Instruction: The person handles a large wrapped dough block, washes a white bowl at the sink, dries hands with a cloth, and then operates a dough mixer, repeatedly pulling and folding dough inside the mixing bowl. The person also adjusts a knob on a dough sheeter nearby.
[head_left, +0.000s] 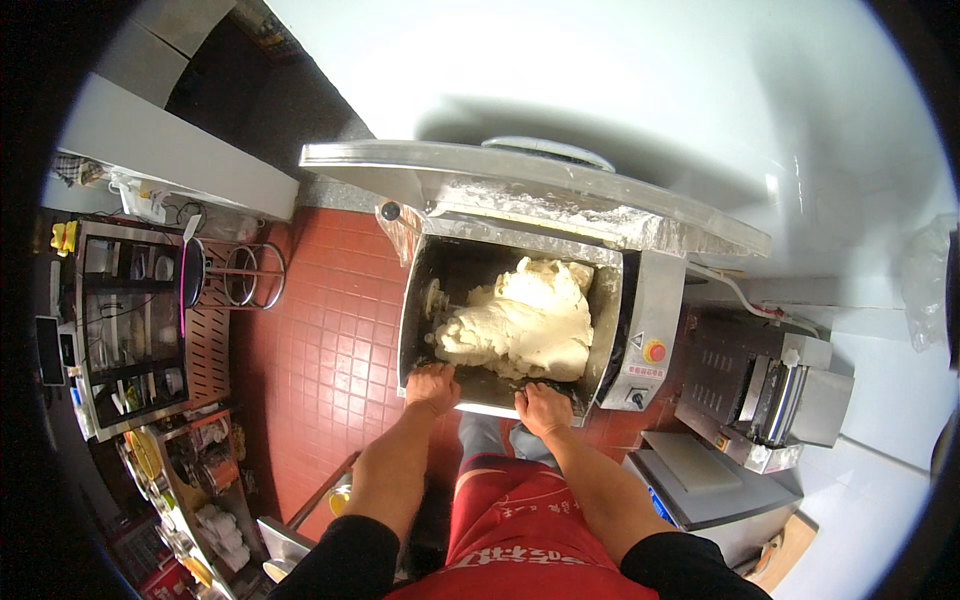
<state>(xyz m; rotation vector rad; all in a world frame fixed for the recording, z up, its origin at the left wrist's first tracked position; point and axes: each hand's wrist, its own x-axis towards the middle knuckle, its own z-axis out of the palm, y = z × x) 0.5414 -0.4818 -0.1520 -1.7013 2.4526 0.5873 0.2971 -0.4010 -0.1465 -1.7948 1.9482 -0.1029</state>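
Note:
A large pale mass of dough lies in the steel tub of a dough mixer, heaped towards its right side. At the tub's near left corner, my left hand curls its fingers over the front rim. My right hand grips the same rim further right, with its fingertips just inside. Both hands are close to the dough's near edge, and no dough shows in either. The mixer's raised steel lid stands at the back, its inner side crusted with flour or dough. Part of the mixing shaft shows at the left wall.
The mixer's control panel carries a red stop button and a dark knob. Right of it, a roller machine stands beside a cabinet bearing a white board. Red floor tiles run left towards a steel rack and shelves.

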